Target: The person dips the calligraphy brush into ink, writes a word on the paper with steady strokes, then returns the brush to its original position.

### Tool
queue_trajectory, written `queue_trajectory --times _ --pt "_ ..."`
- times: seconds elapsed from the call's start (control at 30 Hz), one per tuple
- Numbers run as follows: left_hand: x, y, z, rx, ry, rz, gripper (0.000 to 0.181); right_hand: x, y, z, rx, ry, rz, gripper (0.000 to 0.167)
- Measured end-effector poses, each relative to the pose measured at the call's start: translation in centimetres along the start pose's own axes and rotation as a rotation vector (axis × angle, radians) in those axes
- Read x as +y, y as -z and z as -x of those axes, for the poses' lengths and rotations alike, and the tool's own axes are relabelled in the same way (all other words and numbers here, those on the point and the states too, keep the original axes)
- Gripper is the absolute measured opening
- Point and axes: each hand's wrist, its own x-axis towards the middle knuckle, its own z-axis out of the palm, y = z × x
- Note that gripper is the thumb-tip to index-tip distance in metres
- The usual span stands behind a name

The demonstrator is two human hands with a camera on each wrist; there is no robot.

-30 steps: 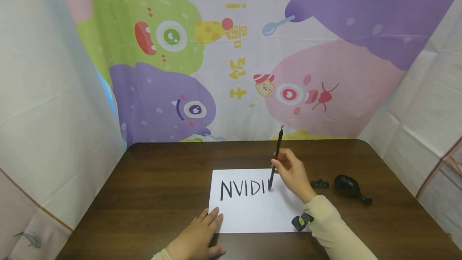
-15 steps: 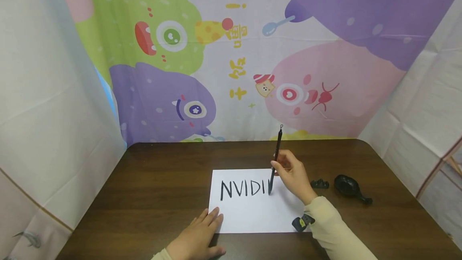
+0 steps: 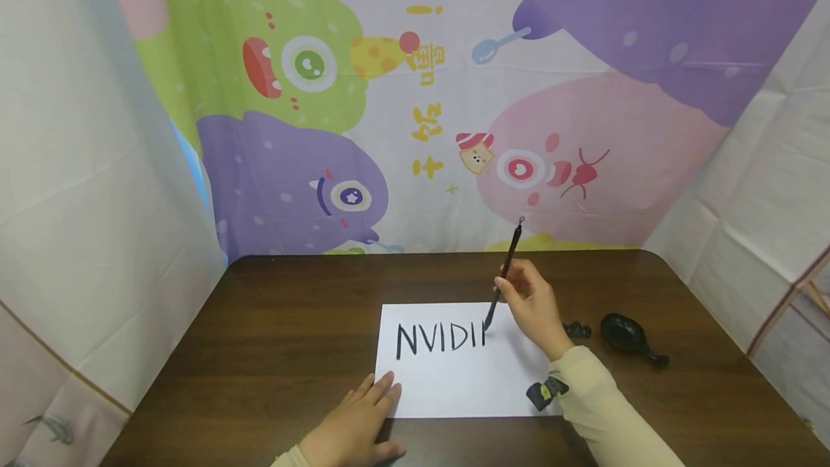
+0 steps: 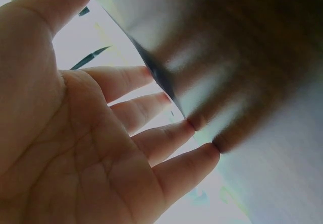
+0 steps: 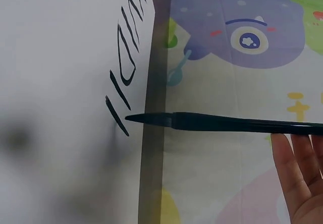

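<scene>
My right hand pinches a dark writing brush by its shaft, and the brush leans to the right. In the right wrist view its pointed tip lies beside the last black stroke; whether it touches the paper I cannot tell. Strokes reading "NVIDI" and one more slanted line run across a white sheet of paper. Over the sheet's lower left edge my left hand lies flat, fingers stretched out, its fingertips on the paper. The left wrist view shows its palm and spread fingers.
To the right of the sheet lie a black spoon-shaped dish and a small dark bumpy brush rest, partly behind my right wrist. All stand on a brown wooden table. A cartoon-printed curtain hangs behind it.
The slanted stroke after "NVIDI" was drawn slightly downward. Then my right hand moved up and right with the brush, its tip back near the stroke's top. My left hand stayed put.
</scene>
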Motion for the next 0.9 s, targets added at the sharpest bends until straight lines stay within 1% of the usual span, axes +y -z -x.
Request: queue_trajectory --times 0.07,0.13,0.3,0.4,0.47,0.53,0.63,0.73,0.9 --pt "0.0 0.0 0.0 0.003 -0.006 -0.001 0.084 0.5 0.0 -0.1 0.013 0.011 0.005 0.018" --pt "0.0 0.0 0.0 0.007 -0.011 -0.004 0.085 1.5 -0.1 -0.2 0.024 0.018 0.012 0.019" --pt "0.0 0.0 0.1 0.018 -0.025 -0.013 0.085 3.8 -0.3 -0.2 0.047 0.004 0.038 0.020" --pt "0.0 0.1 0.1 0.022 -0.028 -0.017 0.085 4.2 -0.4 -0.2 0.052 -0.011 0.049 0.019" --pt "0.1 0.1 0.2 0.023 -0.028 -0.018 0.085 4.1 -0.5 -0.2 0.053 -0.020 0.042 0.019" --pt "0.1 0.1 0.2 0.022 -0.027 -0.020 0.085 3.4 -0.5 -0.1 0.050 -0.014 0.041 0.019" --pt "0.1 0.1 0.1 0.024 -0.027 -0.019 0.084 2.0 -0.5 0.0 0.041 0.006 0.061 0.018" --pt "0.1 0.1 0.1 0.023 -0.027 -0.017 0.084 1.0 -0.4 0.1 0.031 0.025 0.103 0.018" --pt "0.0 0.0 0.1 0.022 -0.029 -0.021 0.084 0.7 -0.3 0.4 0.017 0.007 0.125 0.018"
